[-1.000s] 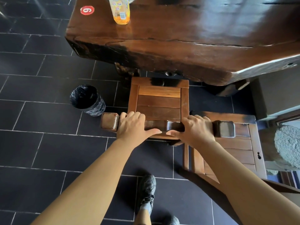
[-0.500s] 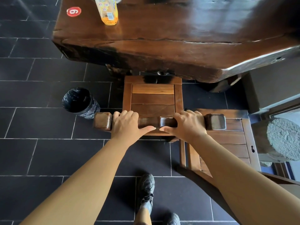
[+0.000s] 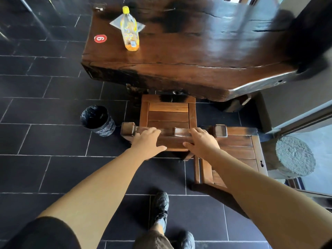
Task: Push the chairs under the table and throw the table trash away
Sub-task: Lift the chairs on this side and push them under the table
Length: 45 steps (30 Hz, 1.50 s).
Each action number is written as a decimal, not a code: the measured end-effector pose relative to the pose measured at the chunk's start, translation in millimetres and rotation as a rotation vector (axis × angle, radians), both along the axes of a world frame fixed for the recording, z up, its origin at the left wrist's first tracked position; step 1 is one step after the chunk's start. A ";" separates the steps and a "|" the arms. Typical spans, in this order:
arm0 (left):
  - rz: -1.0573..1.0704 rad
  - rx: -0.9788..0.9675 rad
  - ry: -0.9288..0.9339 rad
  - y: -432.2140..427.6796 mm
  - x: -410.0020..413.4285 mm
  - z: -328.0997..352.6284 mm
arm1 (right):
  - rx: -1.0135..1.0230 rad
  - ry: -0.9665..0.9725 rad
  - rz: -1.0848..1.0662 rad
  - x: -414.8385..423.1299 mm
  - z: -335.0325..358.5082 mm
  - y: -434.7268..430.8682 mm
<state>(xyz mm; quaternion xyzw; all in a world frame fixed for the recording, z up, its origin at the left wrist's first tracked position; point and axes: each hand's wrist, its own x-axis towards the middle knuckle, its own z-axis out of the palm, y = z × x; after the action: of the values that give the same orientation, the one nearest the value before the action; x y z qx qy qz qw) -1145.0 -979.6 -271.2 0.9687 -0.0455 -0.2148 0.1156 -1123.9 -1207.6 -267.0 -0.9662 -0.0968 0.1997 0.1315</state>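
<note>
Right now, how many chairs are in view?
2. One chair stands at the table edge under both hands; a second chair sits right of it, farther out. Others may be hidden behind the table.

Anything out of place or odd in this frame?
Yes: a second chair stands at an angle beside the chair under both hands, not tucked in. A bottle and clear wrapper sit on the table.

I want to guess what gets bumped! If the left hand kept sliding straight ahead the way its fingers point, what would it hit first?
Probably the table's thick front edge. The left hand points forward over the chair seat, but depth is unclear, so it might pass underneath.
</note>
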 end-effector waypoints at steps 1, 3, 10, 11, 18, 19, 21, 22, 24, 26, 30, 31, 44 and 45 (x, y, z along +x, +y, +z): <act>-0.009 -0.005 0.016 -1.2 -10.7 5.3 | 0.012 0.014 -0.001 -8.6 7.8 -1.1; -0.019 -0.013 -0.007 -6.5 -27.1 16.3 | 0.023 0.023 -0.021 -20.6 24.5 -7.4; -0.090 -0.036 -0.008 -26.6 -41.2 64.7 | -0.027 -0.030 0.031 -51.5 59.4 -23.3; -0.093 -0.046 -0.029 -32.7 -41.0 67.8 | -0.013 -0.029 0.015 -55.7 58.6 -25.1; -0.103 -0.201 -0.005 -91.0 -43.5 72.4 | 0.061 -0.033 -0.052 -74.6 64.2 -62.6; -0.122 -0.212 0.001 -101.8 -44.0 72.7 | 0.069 -0.032 -0.075 -76.1 65.2 -72.8; -0.155 -0.223 0.007 -125.0 -47.2 73.8 | 0.068 -0.026 -0.120 -79.7 65.8 -96.5; -0.163 -0.226 0.008 -137.2 -49.8 74.0 | 0.063 -0.019 -0.131 -82.2 66.0 -109.5; -0.156 -0.228 0.012 -162.9 -54.8 71.6 | 0.046 -0.009 -0.125 -87.0 67.0 -137.5; -0.117 -0.233 0.018 -191.6 -59.6 69.9 | 0.047 0.002 -0.131 -91.1 67.4 -169.1; -0.033 -0.242 -0.008 -257.5 -68.1 71.4 | 0.066 0.022 -0.087 -95.9 62.8 -240.4; -0.010 -0.244 -0.015 -275.2 -71.8 71.3 | 0.079 0.028 -0.073 -98.0 62.9 -259.4; 0.150 -0.177 -0.028 -419.2 -132.7 57.9 | 0.061 0.025 0.138 -135.4 44.4 -428.2; 0.157 -0.184 -0.035 -424.9 -135.6 53.7 | 0.038 0.029 0.142 -140.3 35.3 -431.4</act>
<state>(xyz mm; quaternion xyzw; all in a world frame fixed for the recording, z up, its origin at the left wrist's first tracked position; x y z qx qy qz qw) -1280.6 -1404.5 -217.5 0.9582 0.0090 -0.1832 0.2194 -1264.2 -1639.0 -231.7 -0.9513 -0.1668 0.2204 0.1368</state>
